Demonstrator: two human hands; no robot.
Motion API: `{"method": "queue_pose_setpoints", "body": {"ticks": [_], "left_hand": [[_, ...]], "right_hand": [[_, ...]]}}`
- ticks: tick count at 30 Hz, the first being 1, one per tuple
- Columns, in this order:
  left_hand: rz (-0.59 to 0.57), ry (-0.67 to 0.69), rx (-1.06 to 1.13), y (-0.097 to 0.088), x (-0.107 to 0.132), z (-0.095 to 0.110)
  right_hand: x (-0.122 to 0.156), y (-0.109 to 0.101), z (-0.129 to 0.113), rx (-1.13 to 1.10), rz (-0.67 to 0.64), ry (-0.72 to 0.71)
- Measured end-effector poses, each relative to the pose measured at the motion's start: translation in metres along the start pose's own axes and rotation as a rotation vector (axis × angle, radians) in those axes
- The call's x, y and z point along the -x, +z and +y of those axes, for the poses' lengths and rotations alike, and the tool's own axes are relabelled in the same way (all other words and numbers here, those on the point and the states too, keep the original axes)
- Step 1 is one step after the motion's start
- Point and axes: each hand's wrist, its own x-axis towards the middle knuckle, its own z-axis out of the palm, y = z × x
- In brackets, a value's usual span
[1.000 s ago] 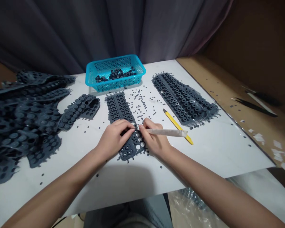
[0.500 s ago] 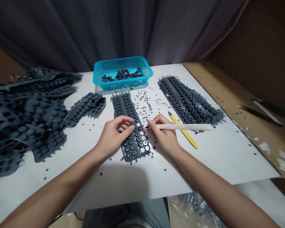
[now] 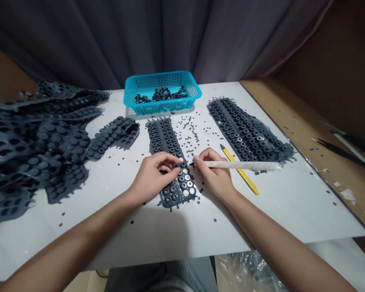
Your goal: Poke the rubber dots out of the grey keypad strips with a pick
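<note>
A strip of dark grey moulded rubber (image 3: 171,198) lies before me, covered in rows of round ring-topped pieces. Several round openings on its right side show white. My left hand (image 3: 154,175) rests over the strip's left edge, thumb and forefinger pinched on a small dark rubber piece (image 3: 180,164). In my right hand (image 3: 214,172) is a pen-shaped tool with a whitish wrapped handle (image 3: 246,165). Its dark tip points left, close to the strip's right edge and my left fingertips; contact I cannot tell.
Behind the strip stands a blue basket (image 3: 162,108) holding small dark pieces. Rubber sheets (image 3: 61,138) are heaped at left, with another sheet (image 3: 246,134) at right. A yellow pen-shaped tool (image 3: 241,172) lies beside my right hand. Dark tweezers (image 3: 343,153) and paper scraps lie farther right.
The view has shifted slightly. My left fingertips have moved a little right across the strip, now pinching a small dark piece near the tool's tip. My right hand keeps its grip.
</note>
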Motion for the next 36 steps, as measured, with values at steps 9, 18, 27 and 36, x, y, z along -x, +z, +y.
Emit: {"method": "queue_pose_setpoints", "body": {"ticks": [9,18,27,36], "left_hand": [[-0.167,-0.080,-0.036,-0.007,-0.038,0.011],[-0.307,0.323,-0.750,-0.004,-0.045,0.005],[-0.286,0.278,-0.860,0.001,-0.043,0.011],[-0.199,0.305,-0.625,0.002,-0.032,-0.008]], "right_hand": [[-0.005,0.005,0.000,0.110,-0.049,-0.038],[-0.008,0.006,0.001,0.136,-0.072,-0.049],[-0.008,0.006,-0.002,0.149,-0.083,-0.060],[-0.006,0.007,0.002,0.172,-0.077,-0.074]]}}
